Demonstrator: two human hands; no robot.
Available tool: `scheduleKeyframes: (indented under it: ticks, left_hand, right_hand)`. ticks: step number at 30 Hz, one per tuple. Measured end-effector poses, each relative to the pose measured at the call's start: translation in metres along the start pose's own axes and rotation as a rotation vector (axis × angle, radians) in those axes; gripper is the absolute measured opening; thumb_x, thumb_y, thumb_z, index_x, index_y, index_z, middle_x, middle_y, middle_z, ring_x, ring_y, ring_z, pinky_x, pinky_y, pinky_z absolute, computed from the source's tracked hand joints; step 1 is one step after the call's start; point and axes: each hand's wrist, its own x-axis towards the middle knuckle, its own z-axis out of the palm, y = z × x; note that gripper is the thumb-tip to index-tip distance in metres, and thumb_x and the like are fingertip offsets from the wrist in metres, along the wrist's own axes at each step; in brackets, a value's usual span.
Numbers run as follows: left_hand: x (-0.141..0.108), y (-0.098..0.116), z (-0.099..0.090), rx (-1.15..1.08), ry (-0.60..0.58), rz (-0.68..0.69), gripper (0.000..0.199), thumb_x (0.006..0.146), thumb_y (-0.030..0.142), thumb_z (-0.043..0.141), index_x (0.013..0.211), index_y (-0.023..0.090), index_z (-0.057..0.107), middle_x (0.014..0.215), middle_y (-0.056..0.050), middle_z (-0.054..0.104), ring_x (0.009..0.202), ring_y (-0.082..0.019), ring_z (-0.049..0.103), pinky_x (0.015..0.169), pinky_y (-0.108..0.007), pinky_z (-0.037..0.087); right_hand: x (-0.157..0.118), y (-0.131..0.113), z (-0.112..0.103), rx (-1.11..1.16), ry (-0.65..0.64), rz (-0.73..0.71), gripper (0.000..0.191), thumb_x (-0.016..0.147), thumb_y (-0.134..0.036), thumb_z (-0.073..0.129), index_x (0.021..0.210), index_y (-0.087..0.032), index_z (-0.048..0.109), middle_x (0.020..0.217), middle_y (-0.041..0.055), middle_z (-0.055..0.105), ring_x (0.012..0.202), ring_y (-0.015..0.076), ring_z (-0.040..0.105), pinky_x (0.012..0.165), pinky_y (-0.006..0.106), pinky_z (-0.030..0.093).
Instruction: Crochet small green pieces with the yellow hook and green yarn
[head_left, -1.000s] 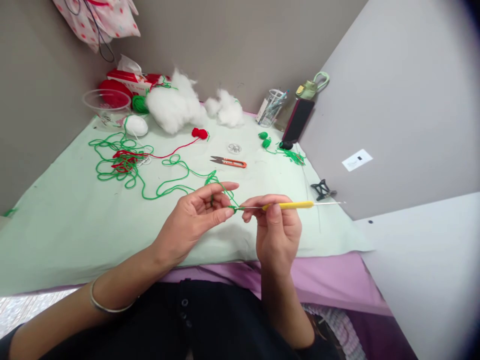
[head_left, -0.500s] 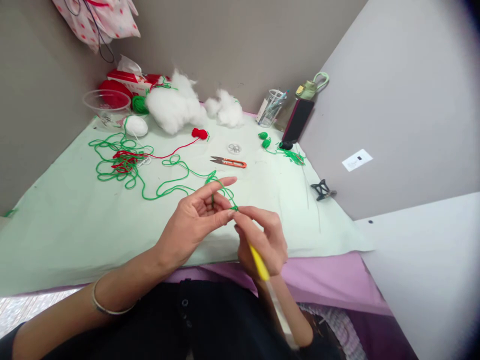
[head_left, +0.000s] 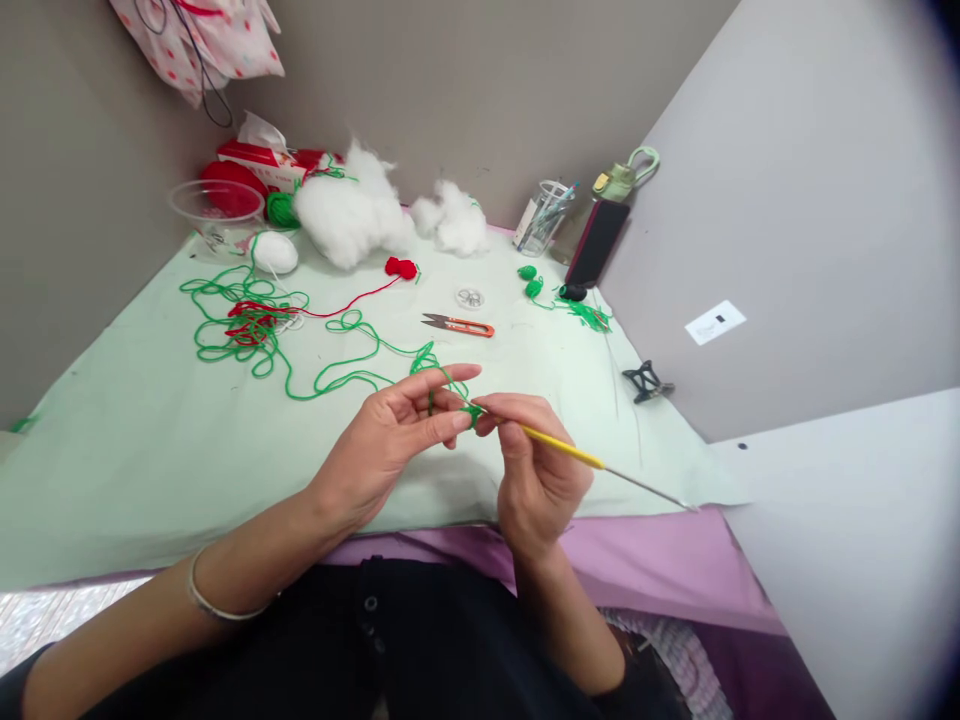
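Note:
My left hand [head_left: 390, 430] pinches a small green crochet piece [head_left: 472, 412] between thumb and fingers. Its index finger is stretched out, with green yarn [head_left: 341, 383] running over the fingers from a loose tangle on the table. In my right hand [head_left: 541, 465] is a crochet hook with a yellow grip [head_left: 562, 446], held like a pencil. The hook's tip meets the green piece, and its metal shaft points out to the lower right. Just beyond my hands lie orange thread snips [head_left: 457, 325].
White stuffing [head_left: 352, 210] sits at the back, near a clear plastic tub [head_left: 217, 220] and a white yarn ball [head_left: 275, 253]. A red crochet piece [head_left: 401, 268] lies mid-table. At the right are a pen cup [head_left: 541, 220], a phone [head_left: 598, 243] and a black stand [head_left: 646, 382].
My right hand has turned, swinging the crochet hook's rear end from pointing down towards me to pointing right. My left hand stays nearly in place on the green piece.

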Motion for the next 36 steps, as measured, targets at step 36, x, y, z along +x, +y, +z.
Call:
scheduleKeyframes:
  ticks: [36]
  left_hand:
    - [-0.001,-0.002,-0.008,0.183,0.048,0.102,0.039,0.081,0.024,0.087,0.119,0.03,0.083,0.088,0.0,0.064,0.086,-0.016,0.059,0.085,-0.03,0.05]
  right_hand:
    - [-0.001,-0.004,-0.014,-0.009,-0.025,0.027,0.023,0.106,-0.02,0.05,0.113,-0.024,0.072,0.099,0.0046,0.079,0.075,0.0161,0.075,0.067,0.034,0.064]
